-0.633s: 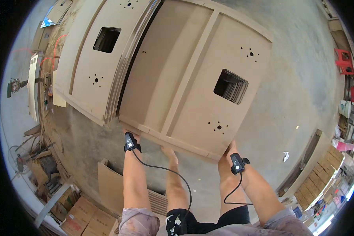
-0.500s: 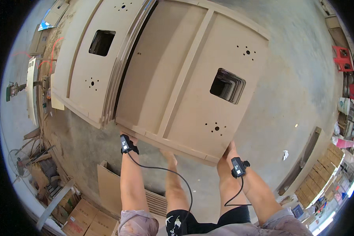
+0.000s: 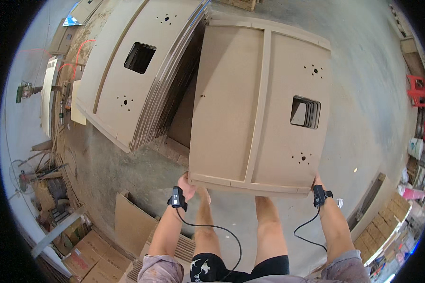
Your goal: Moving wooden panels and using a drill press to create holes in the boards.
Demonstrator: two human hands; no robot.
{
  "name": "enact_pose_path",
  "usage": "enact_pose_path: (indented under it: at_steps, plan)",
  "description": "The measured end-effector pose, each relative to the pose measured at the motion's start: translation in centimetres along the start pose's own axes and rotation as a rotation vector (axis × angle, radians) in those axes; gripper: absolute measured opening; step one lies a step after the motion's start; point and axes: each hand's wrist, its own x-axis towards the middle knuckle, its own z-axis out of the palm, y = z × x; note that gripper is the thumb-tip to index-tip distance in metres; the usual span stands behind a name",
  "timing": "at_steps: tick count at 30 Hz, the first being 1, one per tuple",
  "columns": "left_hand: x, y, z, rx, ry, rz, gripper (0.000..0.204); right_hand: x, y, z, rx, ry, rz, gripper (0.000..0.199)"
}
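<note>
A light brown wooden panel (image 3: 226,108) with raised strips, a rounded square cutout and small drilled holes spans the middle of the view. My left hand (image 3: 186,187) grips its near left corner, fingers partly hidden by the edge. At the near right corner my right hand (image 3: 317,181) is closed on the panel's edge, its fingers mostly out of sight underneath. Several layered edges show inside the cutout, so other panels lie below; whether I hold more than one, I cannot tell. Each wrist wears a black strapped device with a cable.
On the left, a stack of similar panels (image 3: 106,89) stands close by, with a dark gap between. Flat cardboard (image 3: 132,219) and brown cartons (image 3: 97,259) lie near left. Along the right are a wood plank (image 3: 367,200), a wooden block stack (image 3: 382,221) and a red stool (image 3: 417,90).
The panel has shifted right with both my hands and turned counter-clockwise, its near edge now almost level. The gap beside the left stack has widened, exposing the layered edges.
</note>
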Motion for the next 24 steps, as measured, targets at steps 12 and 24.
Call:
enact_pose_path:
  at_steps: [12, 24]
  plan:
    - [9.3, 16.4, 4.9, 0.566, 0.063, 0.016, 0.046, 2.5, -2.5, 0.9, -0.062, 0.024, 0.015, 0.065]
    - [15.3, 16.4, 13.8, 0.42, -0.061, 0.026, 0.04, 7.4, -17.5, 2.2, 0.093, -0.157, -0.315, 0.055]
